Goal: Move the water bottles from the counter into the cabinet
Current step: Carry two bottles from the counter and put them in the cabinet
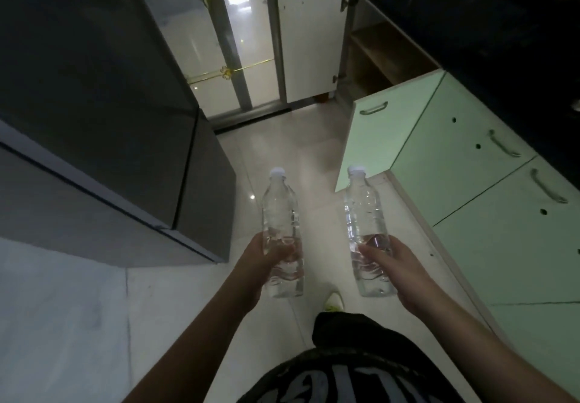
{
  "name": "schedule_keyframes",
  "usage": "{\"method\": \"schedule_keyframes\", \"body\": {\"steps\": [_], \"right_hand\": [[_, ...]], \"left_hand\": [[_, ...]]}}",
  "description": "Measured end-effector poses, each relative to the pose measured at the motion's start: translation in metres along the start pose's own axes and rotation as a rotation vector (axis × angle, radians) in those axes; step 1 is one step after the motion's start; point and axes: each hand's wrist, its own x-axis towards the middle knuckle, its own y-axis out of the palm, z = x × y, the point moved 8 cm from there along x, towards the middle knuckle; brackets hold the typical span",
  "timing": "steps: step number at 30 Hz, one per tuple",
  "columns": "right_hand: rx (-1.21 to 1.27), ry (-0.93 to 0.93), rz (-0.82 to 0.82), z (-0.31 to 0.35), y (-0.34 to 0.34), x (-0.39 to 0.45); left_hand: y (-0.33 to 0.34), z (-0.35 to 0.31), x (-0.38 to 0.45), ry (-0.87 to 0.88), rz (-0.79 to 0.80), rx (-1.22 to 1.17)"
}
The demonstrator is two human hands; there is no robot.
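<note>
I hold two clear plastic water bottles with white caps, upright, above the floor. My left hand (259,259) grips the lower half of the left bottle (281,214). My right hand (397,266) grips the lower half of the right bottle (364,211). Further ahead on the right, an open cabinet (381,57) under the dark counter (470,26) shows a wooden shelf; its white door (310,44) is swung out to the left.
Pale green cabinet doors (470,164) with metal handles line the right side; one door (373,145) stands ajar into the aisle. A dark grey refrigerator (110,120) fills the left. Light floor tiles (282,139) run between them toward a glass door (219,41).
</note>
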Motion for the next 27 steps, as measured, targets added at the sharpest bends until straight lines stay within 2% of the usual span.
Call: {"method": "schedule_keyframes", "body": {"steps": [3,8,17,22,27], "right_hand": [[0.000,0.026,0.020,0.025,0.003,0.047],[-0.018,0.036,0.107,0.076,0.022,0.123],[0.012,0.050,0.173,0.144,0.112,0.264],[0.084,0.128,0.149,0.182,0.148,0.332],[0.160,0.167,0.041,0.209,0.146,0.387]], "left_hand": [[-0.016,-0.021,0.043,-0.071,-0.092,0.014],[-0.048,-0.063,0.103,-0.076,-0.156,-0.036],[-0.148,-0.122,0.224,-0.033,-0.262,-0.079],[-0.186,-0.161,0.300,-0.036,-0.236,-0.071],[-0.188,-0.203,0.378,-0.079,-0.164,-0.022]]}}
